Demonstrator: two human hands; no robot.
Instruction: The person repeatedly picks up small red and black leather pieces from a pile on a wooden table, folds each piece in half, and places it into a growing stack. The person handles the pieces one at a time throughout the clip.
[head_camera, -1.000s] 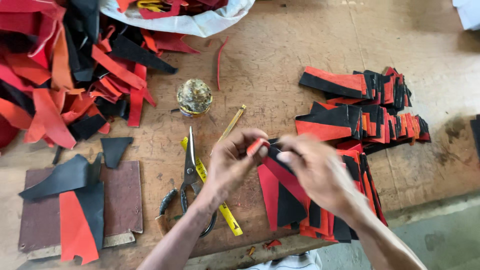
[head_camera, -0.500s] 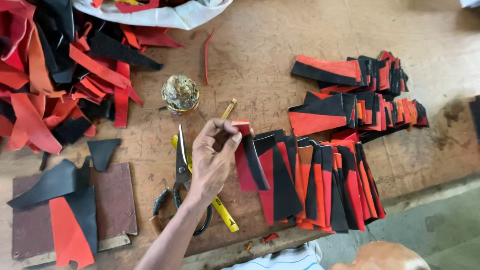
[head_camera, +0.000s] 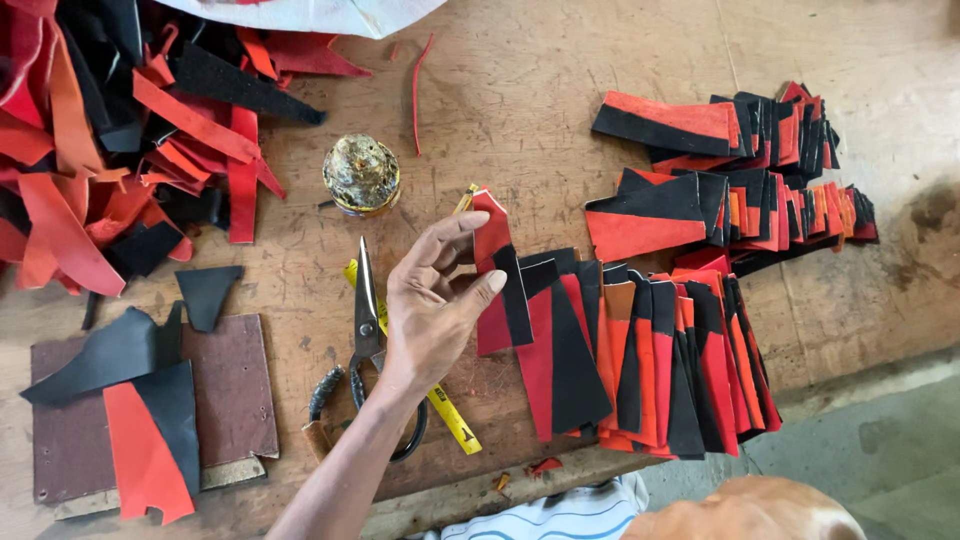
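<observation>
Left hand (head_camera: 430, 305): fingers half curled; thumb and fingertips pinch the left edge of a red-and-black leather piece (head_camera: 497, 270).
Right hand: not in view.
Held piece: upright at the left end of the fanned row (head_camera: 640, 350), near the workbench (head_camera: 560, 90) front edge, overlapping the next piece.
Risk: a nudge from the hand would likely push the overlapped row out of order; the row's near ends reach the front edge and could slide off.
Risk: scissors (head_camera: 368, 340), blades shut, lie just beside the wrist; a careless sweep could catch them.
Counts: one pair of scissors, one yellow tape measure (head_camera: 450, 415), one round tin (head_camera: 361, 176), one brown board (head_camera: 225, 390), two stacked rows (head_camera: 740, 170) toward the right edge; scrap heap (head_camera: 110, 130) at far left corner uncountable.
</observation>
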